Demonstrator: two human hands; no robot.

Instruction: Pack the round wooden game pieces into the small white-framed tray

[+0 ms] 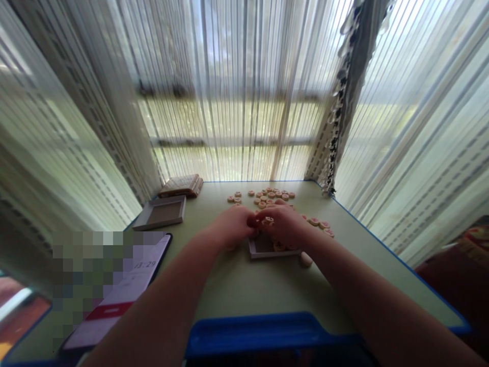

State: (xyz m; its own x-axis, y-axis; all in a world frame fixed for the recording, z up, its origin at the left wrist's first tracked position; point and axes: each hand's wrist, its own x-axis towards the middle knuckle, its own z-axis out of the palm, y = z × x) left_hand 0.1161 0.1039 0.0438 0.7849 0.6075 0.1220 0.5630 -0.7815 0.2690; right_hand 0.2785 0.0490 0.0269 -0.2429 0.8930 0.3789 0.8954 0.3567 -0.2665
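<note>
My left hand (234,225) and my right hand (283,223) meet over a small shallow box tray (260,251) on a pale green table (244,285). My right hand's fingers pinch a round wooden game piece (268,221) with red marking, held just above the tray. My left hand is curled beside it, fingertips touching the same spot; what it holds is hidden. Several round wooden pieces (267,196) lie scattered beyond the hands, and a few more (320,224) lie to the right. One piece (306,259) sits by the tray's right corner.
A box lid (162,212) and a folded wooden board (181,186) lie at the back left. A phone (126,290) with a lit screen rests at the near left. A blue rim (255,331) edges the table front. Sheer curtains surround the table.
</note>
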